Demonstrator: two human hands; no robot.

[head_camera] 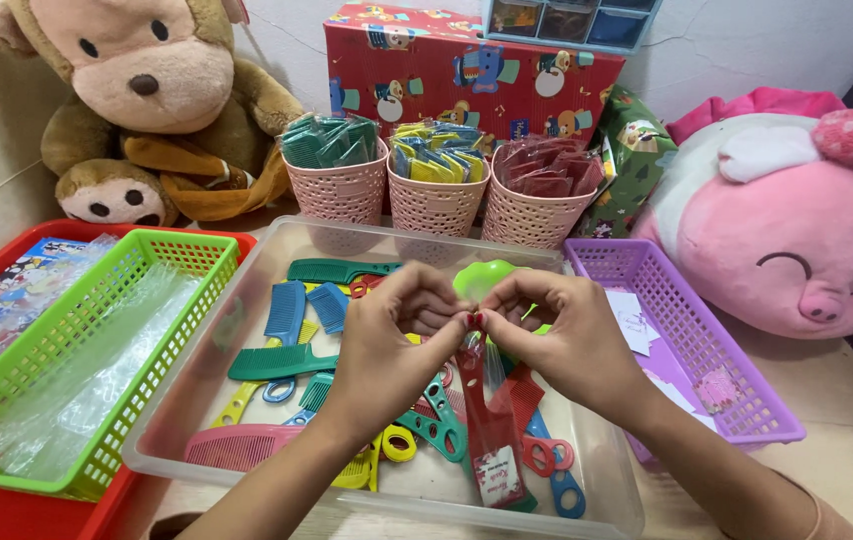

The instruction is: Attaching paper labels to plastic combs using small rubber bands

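My left hand [392,335] and my right hand [562,335] meet over a clear plastic bin [277,250], fingertips pinching the top of a narrow clear bag [492,430]. The bag hangs down between my hands and holds a red comb, with a small white card at its bottom. Under my hands the bin holds several loose combs [292,310] in blue, green, pink and yellow, plus small scissors [442,425].
A green basket [172,245] of empty clear bags sits in a red tray at the left. A purple basket [697,340] with paper cards lies at the right. Three pink cups [432,205] of packed combs stand behind, with a monkey plush, a pink pig plush and a gift-wrapped box.
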